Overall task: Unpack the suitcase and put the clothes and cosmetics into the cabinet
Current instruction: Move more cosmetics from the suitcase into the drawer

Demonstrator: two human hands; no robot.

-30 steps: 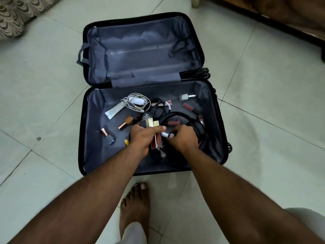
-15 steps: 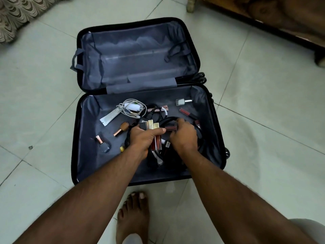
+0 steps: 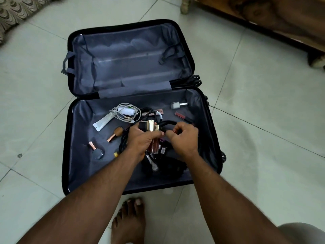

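Head view looks down on a black hard-shell suitcase [image 3: 70,138] with grey lining, lying open on a pale tiled floor [image 3: 263,138]. Over its nearer half, the left hand [image 3: 143,140] is curled round a bundle of gold-capped lip gloss tubes [image 3: 153,128], the caps jutting past the knuckles and the reddish bodies showing below the palm. Just right of it, nearly touching, the right hand [image 3: 184,140] pinches a small red-tipped cosmetic item [image 3: 174,131] between thumb and fingers; what it is exactly cannot be told. Beneath both hands lies a tangle of black cables [image 3: 167,166]. Left of the left hand rest two rose-gold-capped nail polish bottles [image 3: 115,134] and [image 3: 95,149], and farther back a white squeeze tube [image 3: 103,121] beside a coiled white charger cable [image 3: 126,111]. Toward the far right corner lie a silver-capped pale polish bottle [image 3: 177,105] and a dark red lip liner stick [image 3: 181,115], well apart from the right hand. A bare foot [image 3: 129,224] stands on the floor just before the suitcase.
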